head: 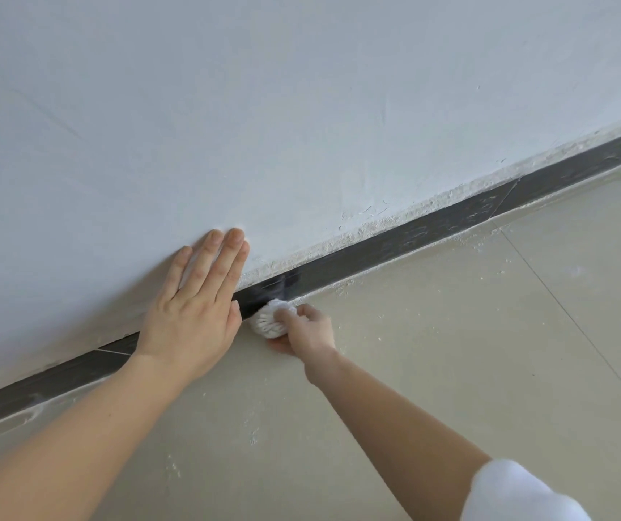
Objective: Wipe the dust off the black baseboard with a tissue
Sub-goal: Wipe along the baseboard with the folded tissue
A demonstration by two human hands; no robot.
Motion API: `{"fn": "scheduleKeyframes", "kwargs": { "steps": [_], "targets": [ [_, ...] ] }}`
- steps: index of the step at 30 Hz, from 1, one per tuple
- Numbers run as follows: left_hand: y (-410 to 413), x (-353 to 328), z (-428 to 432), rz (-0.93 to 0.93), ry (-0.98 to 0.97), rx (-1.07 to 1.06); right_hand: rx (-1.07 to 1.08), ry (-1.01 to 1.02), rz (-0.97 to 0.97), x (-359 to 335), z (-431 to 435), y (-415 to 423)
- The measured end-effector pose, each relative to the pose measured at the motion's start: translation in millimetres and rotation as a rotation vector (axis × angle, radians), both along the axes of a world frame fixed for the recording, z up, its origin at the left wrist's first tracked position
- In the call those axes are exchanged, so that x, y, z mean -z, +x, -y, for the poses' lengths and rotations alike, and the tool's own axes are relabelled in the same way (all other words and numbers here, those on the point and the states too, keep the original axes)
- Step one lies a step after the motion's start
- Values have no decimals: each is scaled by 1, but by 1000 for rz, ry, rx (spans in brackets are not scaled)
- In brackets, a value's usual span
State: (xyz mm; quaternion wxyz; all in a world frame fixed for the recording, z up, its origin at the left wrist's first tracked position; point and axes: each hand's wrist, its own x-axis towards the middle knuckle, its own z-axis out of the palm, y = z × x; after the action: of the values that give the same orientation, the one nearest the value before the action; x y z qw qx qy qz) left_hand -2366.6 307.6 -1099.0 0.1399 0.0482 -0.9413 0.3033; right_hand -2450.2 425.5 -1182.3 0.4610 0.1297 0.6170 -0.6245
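The black baseboard (395,246) runs slantwise from lower left to upper right along the foot of the white wall. It carries grey dust streaks, heavier toward the right. My right hand (310,330) grips a crumpled white tissue (273,319) and presses it against the baseboard near the picture's middle. My left hand (192,314) lies flat on the wall with its fingers spread, and its palm covers a stretch of the baseboard just left of the tissue.
The white wall (301,107) has a rough, crumbly plaster edge above the baseboard. Beige floor tiles (489,351) with thin grout lines carry white dust and flakes along the baseboard. A white sleeve (519,494) shows at the bottom right.
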Motion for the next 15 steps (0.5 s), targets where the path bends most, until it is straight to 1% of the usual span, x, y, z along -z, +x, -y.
{"fn": "scheduleKeyframes", "kwargs": {
  "steps": [3,7,11,12,13,15],
  "targets": [
    [0,0,0,0,12,-3,143,70,-84,1,-11,-26],
    [-2,2,0,0,18,-16,400,56,-74,1,-40,-68],
    [-2,4,-2,3,-1,-26,578,99,-55,3,-66,-102],
    [-1,3,-2,6,-6,-26,632,73,-32,0,-73,-108],
    [-1,3,-1,7,-10,-26,689,6,11,-5,-82,-114],
    [-1,3,-1,7,-7,-22,712,-115,117,-15,-97,-118]
  ]
}}
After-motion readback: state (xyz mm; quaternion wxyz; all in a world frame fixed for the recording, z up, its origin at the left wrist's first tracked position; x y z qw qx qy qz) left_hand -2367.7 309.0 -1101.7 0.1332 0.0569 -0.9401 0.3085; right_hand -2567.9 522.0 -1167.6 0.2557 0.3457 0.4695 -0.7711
